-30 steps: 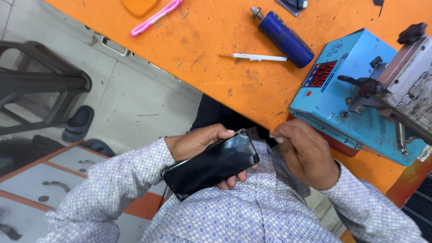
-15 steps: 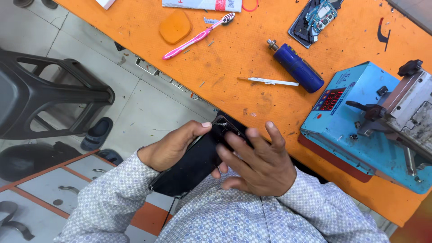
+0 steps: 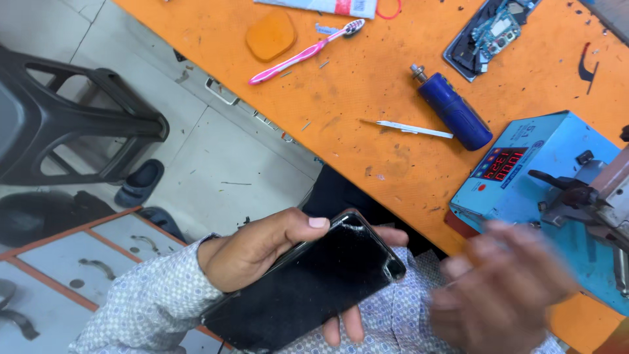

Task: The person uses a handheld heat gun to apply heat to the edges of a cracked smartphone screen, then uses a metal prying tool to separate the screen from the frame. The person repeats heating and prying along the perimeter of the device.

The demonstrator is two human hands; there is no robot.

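**Hold the phone steady**

The left hand point(image 3: 252, 252) wraps its fingers point(image 3: 350, 324) around the black phone point(image 3: 311, 285), thumb on top by the cracked corner. Grip its edges, not the glass. The right hand point(image 3: 501, 288) is blurry, fingers spread, holding nothing, just beside the phone.

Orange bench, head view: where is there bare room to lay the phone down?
The widest bare patch of the orange bench lies between the pink toothbrush and the blue cylindrical tool. A second strip runs along the near edge, below the white pen-like tool. It is crowded to the right, around the blue machine and the opened phone.
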